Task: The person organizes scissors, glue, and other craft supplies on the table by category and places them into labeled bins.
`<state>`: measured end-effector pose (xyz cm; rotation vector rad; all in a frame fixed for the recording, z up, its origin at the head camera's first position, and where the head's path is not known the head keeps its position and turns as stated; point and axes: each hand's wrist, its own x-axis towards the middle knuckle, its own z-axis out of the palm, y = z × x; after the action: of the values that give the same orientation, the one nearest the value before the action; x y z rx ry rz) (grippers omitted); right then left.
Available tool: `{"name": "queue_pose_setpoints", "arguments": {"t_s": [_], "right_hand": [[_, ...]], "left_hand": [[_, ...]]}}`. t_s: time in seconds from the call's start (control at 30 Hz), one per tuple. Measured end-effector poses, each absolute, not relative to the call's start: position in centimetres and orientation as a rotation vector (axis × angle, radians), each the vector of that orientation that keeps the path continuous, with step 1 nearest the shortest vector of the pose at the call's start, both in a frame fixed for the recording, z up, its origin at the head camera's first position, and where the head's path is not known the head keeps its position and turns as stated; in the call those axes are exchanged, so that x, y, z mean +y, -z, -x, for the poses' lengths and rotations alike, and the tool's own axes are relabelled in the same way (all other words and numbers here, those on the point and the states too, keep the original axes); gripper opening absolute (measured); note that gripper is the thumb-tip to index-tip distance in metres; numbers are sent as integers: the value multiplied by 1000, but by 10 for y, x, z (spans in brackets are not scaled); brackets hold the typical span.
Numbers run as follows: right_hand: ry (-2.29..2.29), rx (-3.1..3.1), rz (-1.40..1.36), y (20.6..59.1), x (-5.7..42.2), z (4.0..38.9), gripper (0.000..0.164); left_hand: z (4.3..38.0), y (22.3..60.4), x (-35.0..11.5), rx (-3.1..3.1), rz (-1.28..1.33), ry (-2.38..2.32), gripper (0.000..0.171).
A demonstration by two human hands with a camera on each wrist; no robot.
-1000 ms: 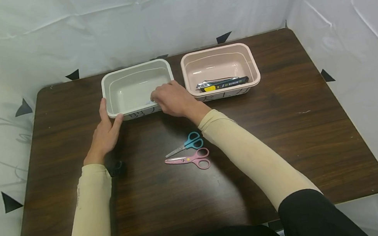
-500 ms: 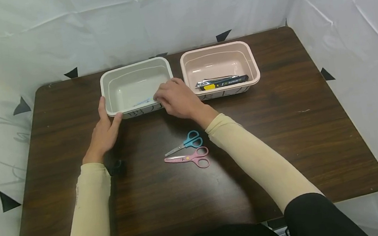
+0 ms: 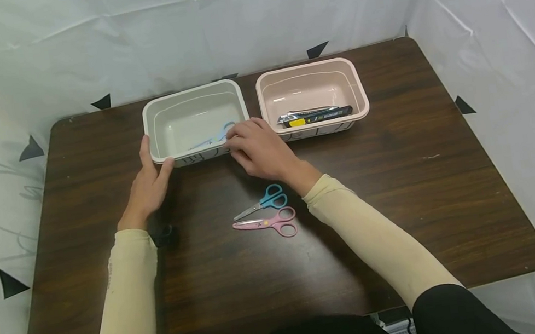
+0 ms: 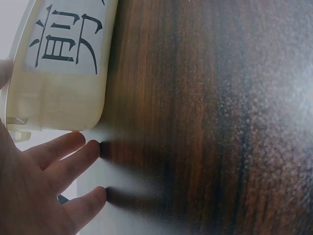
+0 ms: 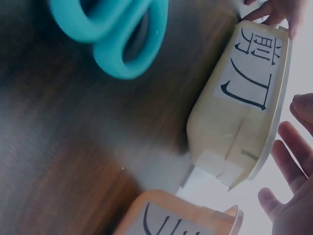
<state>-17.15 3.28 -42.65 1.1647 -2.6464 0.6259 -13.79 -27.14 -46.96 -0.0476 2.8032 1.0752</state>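
Note:
My left hand rests at the left front corner of a pale green bin, thumb on its front rim, the other fingers extended beside its left end. Inside that bin lies a pair of light blue scissors, handles toward the right. Over the bin's right front corner is my right hand; its fingers hang loosely bent with nothing between them in the right wrist view. Nearer me on the table, teal-handled scissors and pink scissors lie side by side, blades pointing left.
Right of the green bin stands a pink bin holding utility knives. Both bins have white labels with black characters, such as the green bin's label. A white sheet hangs behind the dark wood table.
My right hand has drawn back out of the green bin, rightward and toward me, letting go of the light blue scissors, which now show inside. My left hand has stayed at its corner.

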Motion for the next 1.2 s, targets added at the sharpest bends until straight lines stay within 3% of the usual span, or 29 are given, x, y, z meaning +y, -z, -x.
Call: {"name": "queue_pose_setpoints", "arguments": {"t_s": [0.73,1.2], "right_hand": [[-712,-2815,-1273,448,83,107,28],[-718,-2937,-1198,467,100,98,29]], "left_hand": [[138,466,-270,2789,70,-1068,77],[137,469,-271,2792,66,-1068,76]]}}
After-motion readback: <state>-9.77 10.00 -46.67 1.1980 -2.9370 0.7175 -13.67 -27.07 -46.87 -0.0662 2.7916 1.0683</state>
